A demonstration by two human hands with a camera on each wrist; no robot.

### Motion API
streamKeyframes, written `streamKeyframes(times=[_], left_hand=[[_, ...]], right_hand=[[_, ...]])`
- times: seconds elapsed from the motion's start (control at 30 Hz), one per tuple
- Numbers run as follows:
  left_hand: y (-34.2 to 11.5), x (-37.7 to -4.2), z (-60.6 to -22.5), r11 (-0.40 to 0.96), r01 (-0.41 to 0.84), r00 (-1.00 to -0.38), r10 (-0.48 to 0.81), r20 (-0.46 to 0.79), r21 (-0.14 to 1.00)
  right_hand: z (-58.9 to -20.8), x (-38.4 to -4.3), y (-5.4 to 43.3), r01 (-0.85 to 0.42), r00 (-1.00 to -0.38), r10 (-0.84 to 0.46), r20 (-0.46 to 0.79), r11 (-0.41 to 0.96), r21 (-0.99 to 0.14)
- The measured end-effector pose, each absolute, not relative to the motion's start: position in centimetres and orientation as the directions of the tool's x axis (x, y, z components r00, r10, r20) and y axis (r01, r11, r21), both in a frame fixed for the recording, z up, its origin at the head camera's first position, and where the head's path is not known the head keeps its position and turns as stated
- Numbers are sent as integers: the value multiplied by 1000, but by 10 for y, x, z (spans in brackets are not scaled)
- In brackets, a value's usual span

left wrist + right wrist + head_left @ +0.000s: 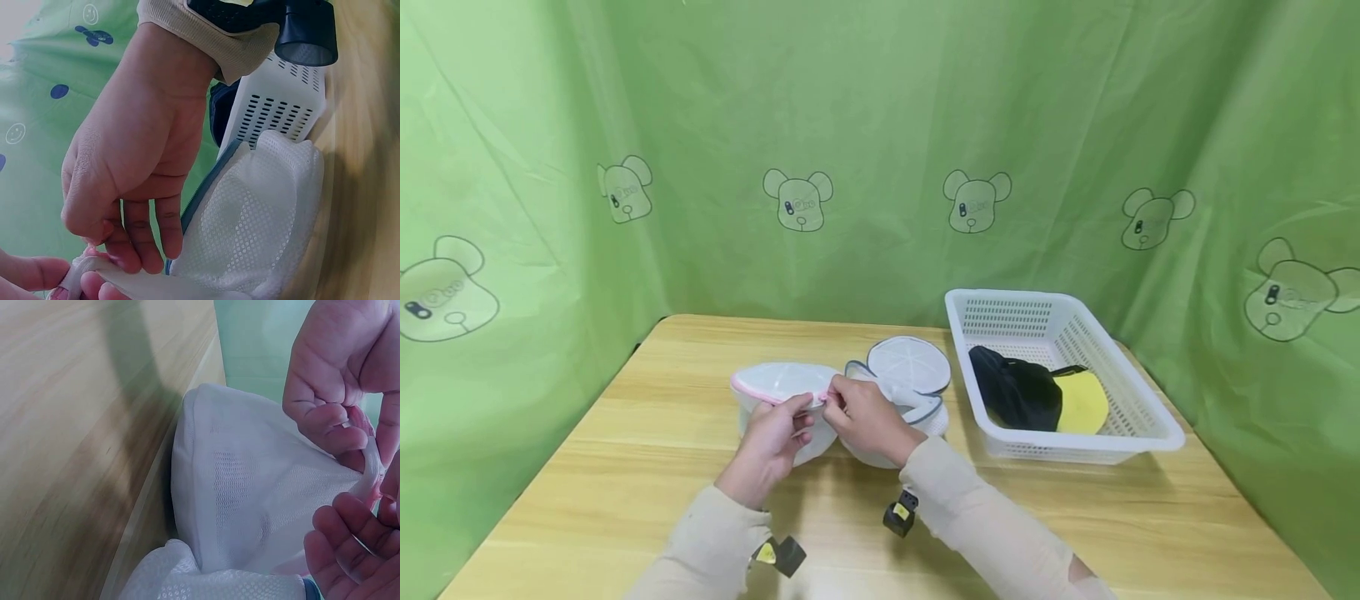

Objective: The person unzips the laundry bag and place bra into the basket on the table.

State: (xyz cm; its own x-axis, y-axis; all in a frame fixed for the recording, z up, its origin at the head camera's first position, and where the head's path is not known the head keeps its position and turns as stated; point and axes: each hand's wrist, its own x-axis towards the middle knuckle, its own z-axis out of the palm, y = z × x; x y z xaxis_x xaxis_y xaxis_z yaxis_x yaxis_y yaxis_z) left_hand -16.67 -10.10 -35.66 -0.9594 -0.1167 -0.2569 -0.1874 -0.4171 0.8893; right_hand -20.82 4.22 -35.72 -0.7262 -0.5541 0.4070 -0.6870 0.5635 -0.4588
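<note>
A white mesh bag with pink trim [778, 385] sits on the wooden table [647, 450]. My left hand [801, 417] and right hand [835, 406] meet at its right rim, and both pinch the pink edge. In the right wrist view my left hand [340, 419] and the fingers of my right hand [350, 544] hold that edge above the bag [250, 487]. The left wrist view has my right hand [122, 250] pinching the pink rim [75, 272]. A second mesh bag with blue trim [928, 421] touches the first on its right, with its round lid [908, 364] up.
A white plastic basket [1022, 293] stands at the right of the table, holding a black cap [1015, 392] and a yellow cap [1081, 402]. Green cloth walls close in the back and both sides. Bare tabletop lies to the left and in front.
</note>
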Motion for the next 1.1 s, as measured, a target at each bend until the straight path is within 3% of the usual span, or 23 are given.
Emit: streamKeyframes(times=[0.53, 1.1], left_hand=[[-106, -162, -357, -448, -180, -959, -120, -258, 876], [-115, -160, -356, -436, -168, -957, -143, -252, 884]], right_hand=[[-359, -208, 45, -702, -712, -563, 419, 557, -444], [-363, -213, 48, -669, -743, -544, 390, 588, -455]])
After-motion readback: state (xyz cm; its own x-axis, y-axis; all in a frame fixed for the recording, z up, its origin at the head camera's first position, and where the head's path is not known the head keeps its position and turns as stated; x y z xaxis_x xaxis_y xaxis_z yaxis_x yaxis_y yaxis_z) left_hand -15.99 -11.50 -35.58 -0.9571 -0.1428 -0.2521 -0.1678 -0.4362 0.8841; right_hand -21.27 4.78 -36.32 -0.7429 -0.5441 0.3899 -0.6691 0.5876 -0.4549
